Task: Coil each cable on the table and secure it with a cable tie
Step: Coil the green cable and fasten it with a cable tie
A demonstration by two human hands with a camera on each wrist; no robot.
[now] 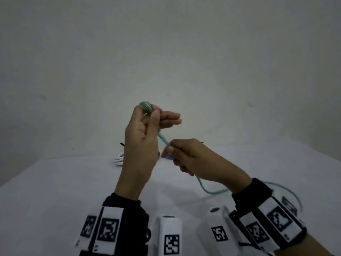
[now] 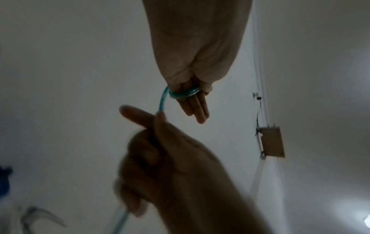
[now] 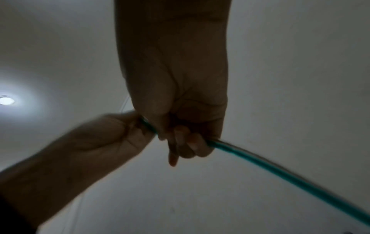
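Above surface (image 1: 55,200), mid-air, centre of head view: both hands raised, close together, joined by green cable (image 1: 163,138).

Left hand (image 1: 142,137): upper of the two, fingers extended sideways, several turns of cable looped round them; thumb apparently pressing the loops, not certain. Left wrist view confirms tight green ring round the fingers (image 2: 192,102).

Right hand (image 1: 191,157): lower and to the right, clamped on the cable just beside the coil, thumb and forefinger pinching, remaining fingers curled round it.

Short taut span between hands, axis running diagonally from coil down-right into right hand. Free length exits the back of right hand, sags to surface, curves off right past the wrist (image 1: 212,191).

Key relation, judged: uncoiled cable all on the right hand's side, so next wrap fed by right hand circling the left fingers.

Far edge of surface: white cable (image 1: 119,157), already bundled by the look of it; something blue (image 1: 168,156) mostly hidden behind hands.
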